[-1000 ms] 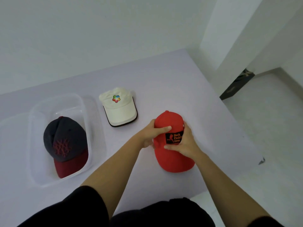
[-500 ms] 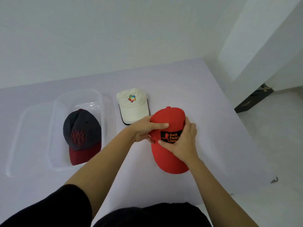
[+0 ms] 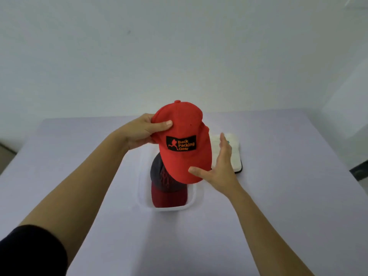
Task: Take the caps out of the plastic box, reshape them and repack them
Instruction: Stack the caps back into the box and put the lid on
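The purple table (image 3: 75, 166) runs up to the white wall (image 3: 179, 46) at 12 o'clock. We see its edges drop off at 9 o'clock and at 3 o'clock. From the clear plastic box (image 3: 169, 209) the table spreads wide toward 9 o'clock and toward 6 o'clock. The white cap (image 3: 236, 154) lies just beside the box at 2 o'clock. Inside the box lies the dark cap (image 3: 161, 176), with its dark red brim pointing to 6 o'clock.

We hold the red cap (image 3: 183, 124) up in the air over the box. Our left hand (image 3: 139, 132) grips its round part at the 9 o'clock side, thumb on top and fingers curled under. Our right hand (image 3: 221, 168) is spread flat with straight fingers at the cap's 4 o'clock side. Its thumb lies against the edge of the brim. The brim points down to 6 o'clock and hides part of the dark cap.
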Demonstrator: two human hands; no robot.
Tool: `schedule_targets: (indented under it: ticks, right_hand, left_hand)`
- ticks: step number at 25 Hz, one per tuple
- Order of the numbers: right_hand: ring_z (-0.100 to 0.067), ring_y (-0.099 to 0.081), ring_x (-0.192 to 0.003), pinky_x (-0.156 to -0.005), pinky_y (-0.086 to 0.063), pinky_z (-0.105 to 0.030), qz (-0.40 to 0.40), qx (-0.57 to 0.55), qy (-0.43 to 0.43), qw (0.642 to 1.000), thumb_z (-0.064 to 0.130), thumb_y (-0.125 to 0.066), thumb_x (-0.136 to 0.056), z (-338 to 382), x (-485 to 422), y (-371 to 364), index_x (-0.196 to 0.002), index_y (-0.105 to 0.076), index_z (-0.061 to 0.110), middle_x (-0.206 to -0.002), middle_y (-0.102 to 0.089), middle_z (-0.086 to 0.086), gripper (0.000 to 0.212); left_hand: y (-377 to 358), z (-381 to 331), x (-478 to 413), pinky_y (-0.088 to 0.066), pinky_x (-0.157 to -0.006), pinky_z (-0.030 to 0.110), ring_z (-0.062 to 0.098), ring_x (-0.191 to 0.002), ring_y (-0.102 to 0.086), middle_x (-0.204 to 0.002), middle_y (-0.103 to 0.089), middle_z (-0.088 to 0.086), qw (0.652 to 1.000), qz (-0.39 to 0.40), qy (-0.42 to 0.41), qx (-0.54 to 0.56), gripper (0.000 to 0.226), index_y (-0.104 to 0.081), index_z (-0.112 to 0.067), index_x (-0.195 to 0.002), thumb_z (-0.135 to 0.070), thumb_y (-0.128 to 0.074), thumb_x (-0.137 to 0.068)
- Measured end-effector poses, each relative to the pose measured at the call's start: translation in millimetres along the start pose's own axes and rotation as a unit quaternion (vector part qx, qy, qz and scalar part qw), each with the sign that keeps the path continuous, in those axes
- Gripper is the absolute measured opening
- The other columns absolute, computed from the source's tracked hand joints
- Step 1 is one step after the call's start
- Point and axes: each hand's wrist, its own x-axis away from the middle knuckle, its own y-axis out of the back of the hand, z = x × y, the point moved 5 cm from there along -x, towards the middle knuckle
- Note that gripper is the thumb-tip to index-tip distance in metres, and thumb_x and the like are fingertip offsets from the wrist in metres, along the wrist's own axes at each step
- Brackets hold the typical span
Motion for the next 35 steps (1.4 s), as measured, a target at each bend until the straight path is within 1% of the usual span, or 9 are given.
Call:
schedule_targets:
  ticks: [6,9,12,15,20,24,28,30,35]
  right_hand:
    - [-0.022,-0.014,-0.144,-0.113,-0.020,-0.035,0.195,0.160,-0.063,0.966,0.042,-0.082,-0.064,-32.5,-33.5,-95.1,-0.148,0.001,0.013,-0.157,-0.007,-0.007,0.122]
    - [-0.024,-0.011,-0.144,-0.115,-0.020,-0.037,0.244,0.166,-0.103,0.950,0.035,-0.086,-0.059,-41.6,-56.3,-121.3,-0.148,0.010,0.010,-0.158,-0.001,-0.010,0.134]
    - [-0.027,-0.017,-0.143,-0.114,-0.024,-0.039,0.274,0.134,-0.219,0.927,0.030,-0.089,-0.057,-65.4,-75.9,-139.4,-0.146,0.017,0.008,-0.157,-0.008,-0.011,0.140]
    - [-0.029,-0.037,-0.133,-0.107,-0.037,-0.043,0.292,0.151,-0.290,0.899,0.038,-0.090,-0.050,-85.4,-86.1,-145.6,-0.145,-0.013,0.006,-0.148,-0.033,-0.011,0.126]
    - [-0.025,-0.054,-0.113,-0.093,-0.047,-0.038,0.296,0.206,-0.199,0.911,0.040,-0.088,-0.054,-74.0,-83.6,-144.0,-0.126,-0.041,0.011,-0.127,-0.055,-0.006,0.090]
    - [-0.018,-0.054,-0.095,-0.076,-0.042,-0.027,0.280,0.267,-0.052,0.921,0.039,-0.081,-0.065,-38.9,-57.4,-139.2,-0.101,-0.040,0.016,-0.107,-0.056,-0.004,0.059]
    - [-0.020,-0.051,-0.099,-0.073,-0.032,-0.022,0.240,0.293,0.013,0.925,0.039,-0.079,-0.068,-23.2,-36.2,-135.6,-0.099,-0.037,0.017,-0.103,-0.050,-0.001,0.057]
    - [-0.020,-0.051,-0.099,-0.072,-0.032,-0.022,0.233,0.287,0.001,0.929,0.041,-0.080,-0.066,-26.7,-36.8,-134.6,-0.098,-0.033,0.019,-0.101,-0.048,0.001,0.061]
    - [-0.022,-0.056,-0.102,-0.076,-0.044,-0.027,0.252,0.282,-0.064,0.924,0.047,-0.081,-0.062,-44.6,-48.3,-126.3,-0.113,-0.033,0.015,-0.117,-0.054,-0.004,0.077]
  left_hand:
    - [80.8,-15.0,7.0,-0.041,-0.102,0.057,0.026,-0.099,-0.062,-0.112,-0.070,0.014,0.996,-0.062,-0.046,-0.053,0.053,-0.072,-0.021,-0.105,-0.051,-0.077,-0.062]
    - [99.1,-14.5,-5.3,-0.046,-0.099,0.051,0.021,-0.094,-0.066,-0.099,-0.074,0.003,0.993,-0.081,-0.058,-0.061,0.029,-0.073,-0.025,-0.099,-0.039,-0.071,-0.074]
    - [116.9,-6.4,-21.3,-0.049,-0.096,0.045,0.019,-0.093,-0.067,-0.096,-0.075,0.000,0.991,-0.107,-0.065,-0.051,0.018,-0.072,-0.023,-0.100,-0.027,-0.065,-0.084]
    - [131.9,6.1,-33.3,-0.054,-0.091,0.037,0.017,-0.094,-0.069,-0.097,-0.074,-0.001,0.988,-0.130,-0.072,-0.032,0.017,-0.070,-0.021,-0.103,-0.023,-0.063,-0.088]
    - [144.6,27.1,-47.0,-0.054,-0.075,0.018,0.008,-0.088,-0.070,-0.088,-0.075,-0.010,0.986,-0.145,-0.087,-0.002,0.014,-0.068,-0.018,-0.101,-0.015,-0.059,-0.091]
    - [132.7,48.1,-60.1,-0.053,-0.082,0.020,0.012,-0.096,-0.069,-0.095,-0.074,-0.008,0.993,-0.093,-0.072,-0.017,0.019,-0.069,-0.016,-0.106,-0.015,-0.060,-0.090]
    - [98.9,101.3,-73.2,-0.054,-0.087,0.032,0.015,-0.092,-0.068,-0.095,-0.075,0.000,0.999,0.007,0.041,-0.029,0.014,-0.072,-0.015,-0.098,-0.019,-0.064,-0.088]
    - [83.5,135.8,-75.2,-0.047,-0.095,0.046,0.024,-0.093,-0.065,-0.101,-0.072,0.010,0.991,0.051,0.121,-0.030,0.016,-0.072,-0.015,-0.098,-0.024,-0.065,-0.086]
    - [56.1,170.2,-77.6,-0.052,-0.084,0.049,0.025,-0.084,-0.063,-0.096,-0.069,0.004,0.969,0.116,0.213,-0.053,0.026,-0.064,-0.019,-0.110,-0.035,-0.056,-0.092]
